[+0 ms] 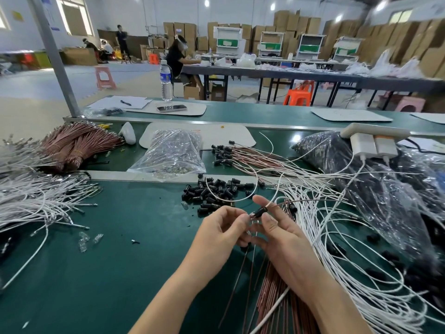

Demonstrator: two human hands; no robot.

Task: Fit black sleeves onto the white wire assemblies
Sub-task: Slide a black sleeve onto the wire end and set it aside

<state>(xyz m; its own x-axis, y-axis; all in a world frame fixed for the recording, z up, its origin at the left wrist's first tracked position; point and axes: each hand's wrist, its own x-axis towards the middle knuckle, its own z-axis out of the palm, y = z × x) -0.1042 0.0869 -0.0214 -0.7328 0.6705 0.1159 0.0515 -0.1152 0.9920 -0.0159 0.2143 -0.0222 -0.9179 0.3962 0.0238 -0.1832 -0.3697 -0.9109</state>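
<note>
On green bench (120, 249): black sleeve (259, 212) on white wire (275, 200), pinched by right hand (281, 235) at 3 o'clock, left hand (218, 229) at 9; loose sleeves (212, 191) at 12 o'clock.

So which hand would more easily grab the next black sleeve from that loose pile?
Left, probably. The left hand sits right by the loose sleeve pile and only pinches a wire end; the right hand grips the current black sleeve, farther from the pile.
</note>
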